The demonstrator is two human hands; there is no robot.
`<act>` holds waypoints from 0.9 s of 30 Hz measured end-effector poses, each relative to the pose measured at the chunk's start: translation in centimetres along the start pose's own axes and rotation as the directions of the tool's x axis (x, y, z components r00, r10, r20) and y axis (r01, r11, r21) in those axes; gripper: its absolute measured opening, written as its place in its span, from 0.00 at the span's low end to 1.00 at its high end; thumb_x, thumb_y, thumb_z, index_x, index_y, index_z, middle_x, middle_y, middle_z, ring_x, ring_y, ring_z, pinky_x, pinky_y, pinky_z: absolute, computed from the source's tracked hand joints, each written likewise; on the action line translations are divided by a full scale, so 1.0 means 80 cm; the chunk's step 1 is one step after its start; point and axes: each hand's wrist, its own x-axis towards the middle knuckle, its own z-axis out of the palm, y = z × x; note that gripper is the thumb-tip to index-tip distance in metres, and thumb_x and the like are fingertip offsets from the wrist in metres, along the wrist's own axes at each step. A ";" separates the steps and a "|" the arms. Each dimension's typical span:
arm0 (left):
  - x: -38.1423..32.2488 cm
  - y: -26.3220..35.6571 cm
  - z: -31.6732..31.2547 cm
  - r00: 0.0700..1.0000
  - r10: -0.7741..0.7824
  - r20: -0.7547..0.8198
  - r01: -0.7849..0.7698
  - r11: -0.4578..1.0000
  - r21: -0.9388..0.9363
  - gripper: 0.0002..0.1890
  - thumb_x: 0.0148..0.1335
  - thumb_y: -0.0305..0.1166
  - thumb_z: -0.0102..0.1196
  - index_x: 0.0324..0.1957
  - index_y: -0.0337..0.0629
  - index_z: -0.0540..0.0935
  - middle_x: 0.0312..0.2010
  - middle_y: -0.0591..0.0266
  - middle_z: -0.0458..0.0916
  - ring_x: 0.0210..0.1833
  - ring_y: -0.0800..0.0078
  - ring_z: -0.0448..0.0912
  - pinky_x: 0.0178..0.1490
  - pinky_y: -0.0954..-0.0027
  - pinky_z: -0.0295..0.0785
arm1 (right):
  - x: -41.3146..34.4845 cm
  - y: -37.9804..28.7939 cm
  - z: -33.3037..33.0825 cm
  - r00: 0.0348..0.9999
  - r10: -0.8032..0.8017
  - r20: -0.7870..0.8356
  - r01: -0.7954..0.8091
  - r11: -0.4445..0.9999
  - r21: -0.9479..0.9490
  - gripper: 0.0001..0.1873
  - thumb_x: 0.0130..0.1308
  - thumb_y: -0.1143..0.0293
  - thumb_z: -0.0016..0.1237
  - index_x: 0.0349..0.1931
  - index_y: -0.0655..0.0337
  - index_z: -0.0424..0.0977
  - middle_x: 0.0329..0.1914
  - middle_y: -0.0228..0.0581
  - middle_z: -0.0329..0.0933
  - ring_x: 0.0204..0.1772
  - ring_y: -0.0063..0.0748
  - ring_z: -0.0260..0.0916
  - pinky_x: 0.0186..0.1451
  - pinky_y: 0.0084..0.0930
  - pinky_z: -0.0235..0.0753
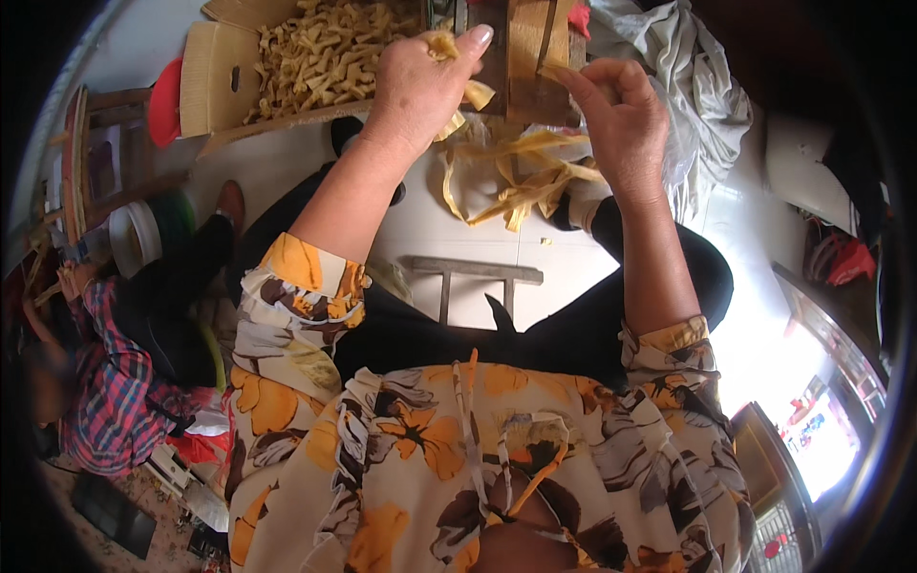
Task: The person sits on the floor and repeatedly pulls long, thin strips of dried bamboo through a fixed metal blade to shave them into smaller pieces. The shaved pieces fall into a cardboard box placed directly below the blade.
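My left hand (423, 89) is closed around a yellowish rolled strip (478, 94), whose ends stick out above and below the fist. With thumb and forefinger my right hand (623, 107) pinches the end of a thin yellowish strip (555, 70), in front of a wooden board (529, 64). A cardboard box (218, 82) at the upper left holds many short yellowish knotted pieces (322, 57). Long flat yellowish strips (516, 190) hang or lie loosely below the board, beside clear plastic.
A grey cloth (688, 79) lies at the upper right. A low wooden stool or frame (476, 268) stands between my legs. To the left are a red round object (166, 102), a white bucket (135, 240) and another person in a checked shirt (118, 401).
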 end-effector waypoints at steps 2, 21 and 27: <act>-0.022 0.008 0.006 0.992 0.017 0.121 -0.007 0.997 -0.083 0.17 0.59 0.42 0.56 0.31 0.34 0.79 0.24 0.61 0.79 0.19 0.79 0.72 0.21 0.78 0.68 | -0.012 -0.011 0.001 0.984 -0.167 0.061 0.164 0.985 0.048 0.07 0.55 0.73 0.59 0.30 0.61 0.73 0.21 0.25 0.73 0.24 0.09 0.65 0.28 0.09 0.66; -0.058 0.040 -0.015 0.521 0.680 0.516 -0.853 0.404 0.329 0.24 0.41 0.34 0.66 0.46 0.46 0.81 0.22 0.65 0.74 0.22 0.72 0.74 0.23 0.75 0.68 | -0.043 -0.027 -0.004 0.537 0.249 0.806 -0.833 0.306 0.460 0.11 0.65 0.64 0.48 0.32 0.64 0.73 0.18 0.31 0.70 0.18 0.14 0.62 0.19 0.13 0.61; -0.062 0.028 -0.015 0.437 0.818 0.375 -0.890 0.330 0.316 0.16 0.41 0.36 0.66 0.35 0.43 0.83 0.23 0.66 0.75 0.24 0.75 0.77 0.22 0.76 0.69 | -0.051 -0.037 -0.002 0.560 0.208 0.802 -0.829 0.146 0.540 0.07 0.63 0.70 0.49 0.36 0.65 0.73 0.23 0.32 0.73 0.18 0.14 0.66 0.15 0.08 0.57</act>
